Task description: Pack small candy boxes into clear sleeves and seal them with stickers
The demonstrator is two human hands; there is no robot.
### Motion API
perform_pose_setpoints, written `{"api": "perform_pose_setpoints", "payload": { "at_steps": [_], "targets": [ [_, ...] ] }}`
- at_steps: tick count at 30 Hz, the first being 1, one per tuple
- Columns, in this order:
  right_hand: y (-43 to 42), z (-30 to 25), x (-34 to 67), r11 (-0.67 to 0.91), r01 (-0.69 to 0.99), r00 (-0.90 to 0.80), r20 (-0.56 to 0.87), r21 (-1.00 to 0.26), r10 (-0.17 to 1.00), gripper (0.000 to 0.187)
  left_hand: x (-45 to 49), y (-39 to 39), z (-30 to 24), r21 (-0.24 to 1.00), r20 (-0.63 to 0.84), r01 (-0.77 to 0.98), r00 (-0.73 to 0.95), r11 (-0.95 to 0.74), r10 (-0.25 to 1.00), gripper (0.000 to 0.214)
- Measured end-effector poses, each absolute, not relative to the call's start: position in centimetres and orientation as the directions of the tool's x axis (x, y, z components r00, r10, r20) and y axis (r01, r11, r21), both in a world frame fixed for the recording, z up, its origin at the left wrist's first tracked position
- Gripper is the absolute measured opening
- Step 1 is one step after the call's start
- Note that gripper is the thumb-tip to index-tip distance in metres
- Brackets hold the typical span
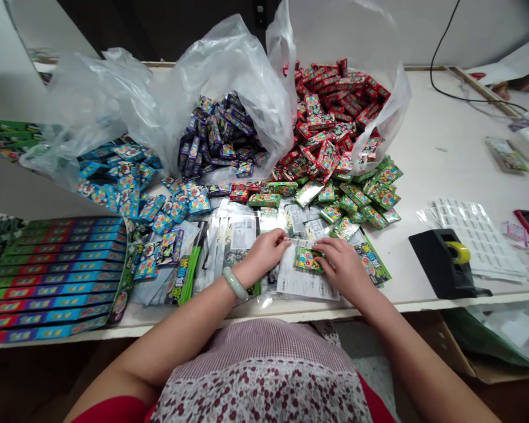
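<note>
At the front of the table lies a clear printed plastic bag (306, 285), its printed side pale with dark marks. My left hand (268, 254), with a jade-coloured bangle at the wrist, pinches the upper left corner of this bag. Over its right side my right hand (342, 267) has its fingers closed at the edge of a small green box (306, 259). Whether that box is inside the bag or on top cannot be made out. More flat printed bags (235, 232) lie beneath and left of my hands, some green and black (187, 273).
Plastic sacks spill blue boxes (130, 176), purple boxes (214, 132) and red boxes (330, 111) across the back. Loose green boxes (370, 191) lie right of centre. Rows of filled boxes (57, 276) stand left. A black tape dispenser (441, 264) and sticker sheets (476, 229) are right.
</note>
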State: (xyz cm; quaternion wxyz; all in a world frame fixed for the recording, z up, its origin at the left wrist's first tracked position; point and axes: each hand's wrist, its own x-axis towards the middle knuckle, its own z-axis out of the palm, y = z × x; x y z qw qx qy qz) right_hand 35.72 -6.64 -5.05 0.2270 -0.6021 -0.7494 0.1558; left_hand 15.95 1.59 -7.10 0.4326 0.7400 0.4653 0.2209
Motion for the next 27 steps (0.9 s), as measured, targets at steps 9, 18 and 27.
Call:
{"api": "perform_pose_setpoints", "payload": {
  "at_steps": [9, 18, 27],
  "targets": [
    [-5.5, -3.8, 34.8, 0.387, 0.791, -0.342, 0.183, -0.474, 0.922, 0.018, 6.2, -0.3, -4.2, 0.497, 0.195, 0.806, 0.257, -0.322, 0.946, 0.029],
    [4.2, -2.4, 19.3, 0.423, 0.796, -0.494, -0.061, -0.432, 0.867, 0.066, 1.8, -1.6, -6.3, 0.645, 0.057, 0.762, 0.026, -0.057, 0.998, 0.043],
    [5.6, -4.1, 18.6, 0.336, 0.745, -0.421, -0.015, -0.576, 0.907, 0.082, 0.1, -0.8, -5.4, 0.904, -0.039, 0.426, 0.022, 0.027, 0.999, 0.030]
  ]
}}
